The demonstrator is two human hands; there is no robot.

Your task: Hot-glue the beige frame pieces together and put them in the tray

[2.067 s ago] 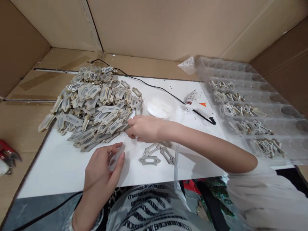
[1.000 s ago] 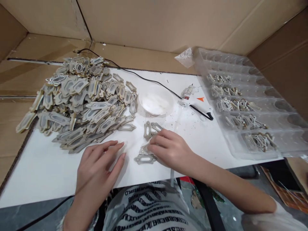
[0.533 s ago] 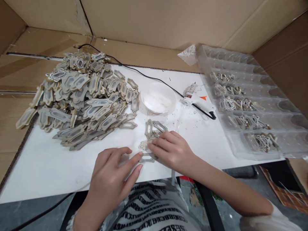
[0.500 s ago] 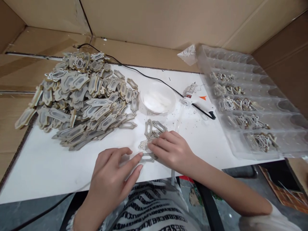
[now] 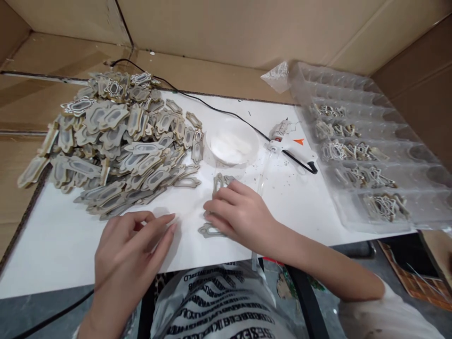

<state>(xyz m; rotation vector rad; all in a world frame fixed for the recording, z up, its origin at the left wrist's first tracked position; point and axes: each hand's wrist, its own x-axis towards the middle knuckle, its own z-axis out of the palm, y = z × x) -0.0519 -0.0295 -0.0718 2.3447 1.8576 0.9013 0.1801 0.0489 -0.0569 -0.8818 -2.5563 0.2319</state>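
Note:
My left hand (image 5: 132, 252) hovers over the white board at the front left, thumb and index finger apart, other fingers curled, nothing between them. My right hand (image 5: 242, 214) is closed over a few small grey ornate frames in front of the bowl. Its fingertips press on one frame that is mostly hidden beneath them. A scalloped frame (image 5: 210, 230) lies flat just below those fingers, its right end covered. Behind the knuckles, another frame (image 5: 218, 181) shows in part. A large heap of similar frames (image 5: 134, 146) fills the left side of the board.
A round white bowl (image 5: 231, 143) stands mid-board. Right of it lies a white glue gun (image 5: 289, 145) with a black cord (image 5: 212, 107) running behind. A clear compartment tray (image 5: 353, 183) holds frames in several rows. A small clear bag (image 5: 277, 76) sits beside it.
My left hand has drawn back to the left, away from the small frames. My right hand has shifted slightly left, and the front frame has moved a little left.

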